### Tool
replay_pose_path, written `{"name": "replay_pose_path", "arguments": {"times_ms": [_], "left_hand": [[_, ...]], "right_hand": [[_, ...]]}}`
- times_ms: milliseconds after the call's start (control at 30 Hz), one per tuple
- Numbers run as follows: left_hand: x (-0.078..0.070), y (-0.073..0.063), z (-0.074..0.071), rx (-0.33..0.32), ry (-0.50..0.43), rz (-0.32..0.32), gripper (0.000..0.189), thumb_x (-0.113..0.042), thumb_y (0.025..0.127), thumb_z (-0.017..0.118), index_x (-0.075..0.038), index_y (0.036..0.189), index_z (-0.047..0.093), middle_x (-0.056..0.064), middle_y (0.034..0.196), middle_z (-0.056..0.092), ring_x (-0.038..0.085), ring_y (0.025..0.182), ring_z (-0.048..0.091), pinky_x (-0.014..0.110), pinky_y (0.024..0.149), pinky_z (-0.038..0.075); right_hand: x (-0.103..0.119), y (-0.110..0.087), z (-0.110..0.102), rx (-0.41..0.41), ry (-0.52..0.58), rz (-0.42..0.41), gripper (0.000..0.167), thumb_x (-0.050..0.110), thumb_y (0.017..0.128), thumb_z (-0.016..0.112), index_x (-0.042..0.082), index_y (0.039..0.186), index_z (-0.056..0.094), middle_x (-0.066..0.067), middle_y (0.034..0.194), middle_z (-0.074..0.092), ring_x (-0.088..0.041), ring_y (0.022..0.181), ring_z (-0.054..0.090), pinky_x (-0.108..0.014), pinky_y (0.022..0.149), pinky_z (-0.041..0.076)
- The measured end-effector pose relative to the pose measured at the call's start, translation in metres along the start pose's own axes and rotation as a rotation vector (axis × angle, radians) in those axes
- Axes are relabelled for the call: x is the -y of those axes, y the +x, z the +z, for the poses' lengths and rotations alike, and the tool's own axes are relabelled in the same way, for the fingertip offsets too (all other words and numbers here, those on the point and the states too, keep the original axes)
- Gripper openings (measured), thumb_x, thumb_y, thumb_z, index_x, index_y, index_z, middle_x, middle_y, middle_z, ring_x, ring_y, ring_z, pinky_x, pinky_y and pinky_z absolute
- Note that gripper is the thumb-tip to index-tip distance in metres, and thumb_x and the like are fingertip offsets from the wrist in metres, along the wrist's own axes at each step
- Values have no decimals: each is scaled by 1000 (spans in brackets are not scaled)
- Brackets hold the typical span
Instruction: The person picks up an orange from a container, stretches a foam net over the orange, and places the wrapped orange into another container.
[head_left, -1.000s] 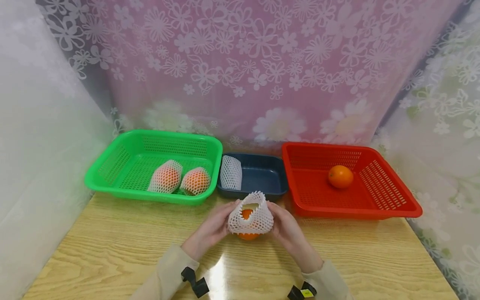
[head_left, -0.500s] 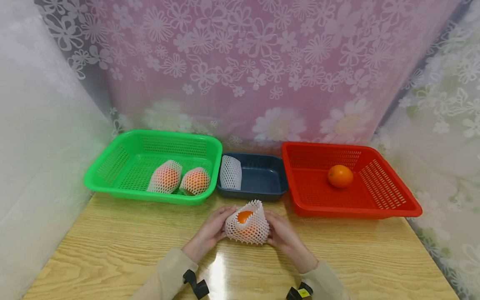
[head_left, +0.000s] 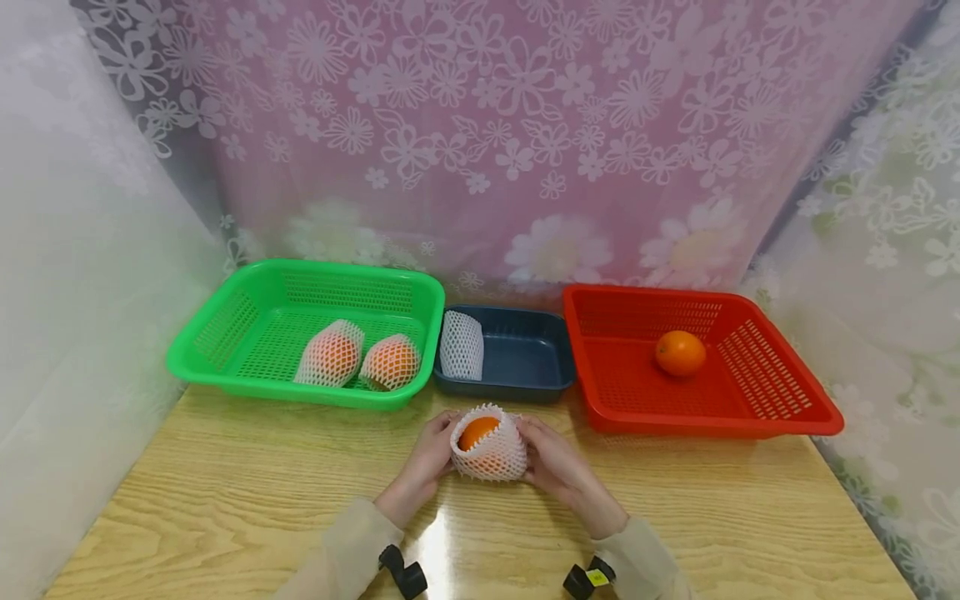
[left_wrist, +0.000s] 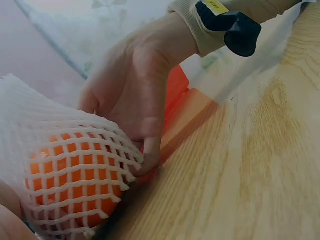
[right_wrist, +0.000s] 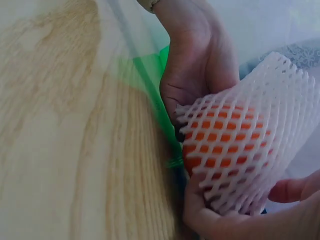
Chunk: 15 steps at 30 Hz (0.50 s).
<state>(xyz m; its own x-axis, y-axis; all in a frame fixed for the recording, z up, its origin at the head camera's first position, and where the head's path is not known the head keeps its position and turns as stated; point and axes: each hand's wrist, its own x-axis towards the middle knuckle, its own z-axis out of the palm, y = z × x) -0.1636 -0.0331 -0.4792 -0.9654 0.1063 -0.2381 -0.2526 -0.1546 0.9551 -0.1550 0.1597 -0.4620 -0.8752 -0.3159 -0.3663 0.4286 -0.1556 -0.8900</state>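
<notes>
Over the wooden table, both hands hold an orange (head_left: 477,432) inside a white foam fruit net (head_left: 495,461). The left hand (head_left: 429,460) grips the net's left side, and the right hand (head_left: 561,469) grips its right side. Orange skin shows through the net's gaping top in the head view. In the left wrist view the mesh (left_wrist: 75,175) stretches around the fruit, and the right hand's fingers curl at its lower edge. From the right wrist, the net (right_wrist: 235,140) is seen extending past the fruit as a loose end. Some fingertips are hidden behind the net.
A green basket (head_left: 247,385) at the left holds two netted fruits (head_left: 330,357). The dark blue tray (head_left: 525,354) in the middle contains another white foam net (head_left: 462,346). On the right, a red basket (head_left: 705,423) holds a bare orange (head_left: 681,353).
The net has come down over the orange, whose underside showed below it earlier. Both hands have shifted slightly toward the person, and the net's opening has turned to the left.
</notes>
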Motion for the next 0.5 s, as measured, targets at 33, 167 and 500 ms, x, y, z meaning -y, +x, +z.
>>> {"name": "replay_pose_path", "arguments": {"times_ms": [33, 167, 500], "left_hand": [[-1, -1, 1, -12, 3, 20, 31, -21, 107, 48, 7, 115, 59, 8, 101, 64, 10, 81, 57, 23, 66, 49], [-7, -1, 5, -53, 9, 115, 33, -19, 106, 51, 10, 118, 61, 9, 110, 65, 8, 93, 56, 21, 81, 48], [-13, -10, 5, 47, -150, 84, 27, -18, 105, 49, -4, 116, 69, -8, 102, 67, 7, 98, 58, 22, 90, 47]], "right_hand": [[1, 0, 1, 23, 4, -1, 28, 28, 110, 40, 9, 129, 47, -3, 113, 56, -17, 100, 58, -32, 86, 50], [4, 1, 4, 96, -2, -4, 53, 39, 110, 37, 0, 146, 37, -7, 124, 54, -18, 109, 56, -32, 93, 50], [16, -8, 9, 125, -2, -17, 64, 44, 108, 41, -1, 152, 28, -6, 132, 48, -19, 116, 49, -31, 98, 49]]}}
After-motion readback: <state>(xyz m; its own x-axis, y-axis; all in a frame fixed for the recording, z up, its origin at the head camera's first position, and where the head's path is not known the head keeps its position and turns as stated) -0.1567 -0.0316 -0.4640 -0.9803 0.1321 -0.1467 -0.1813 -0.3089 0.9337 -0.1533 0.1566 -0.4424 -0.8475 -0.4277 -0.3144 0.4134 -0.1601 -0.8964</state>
